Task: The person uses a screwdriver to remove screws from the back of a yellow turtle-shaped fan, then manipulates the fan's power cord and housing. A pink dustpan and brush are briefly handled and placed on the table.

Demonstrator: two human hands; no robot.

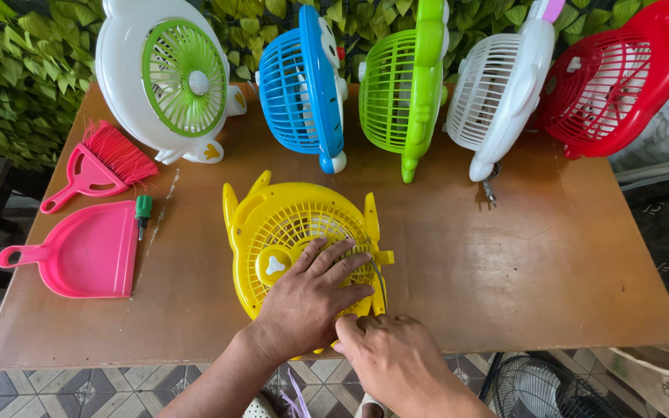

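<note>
A yellow toy-shaped fan (288, 224) lies flat, grille up, near the front edge of the brown table (505, 263). My left hand (311, 298) rests flat on its grille with fingers spread, pressing on the lower right part. My right hand (392, 356) is at the fan's lower right rim, fingers curled against the edge; what it grips is hidden.
Several small fans stand along the back: white-green (168, 77), blue (303, 85), lime (404, 85), white (501, 93), red (617, 77). A pink dustpan (79, 251), pink brush (106, 162) and green-handled screwdriver (143, 213) lie at the left. A leafy wall is behind; a black fan grille (543, 387) is on the floor.
</note>
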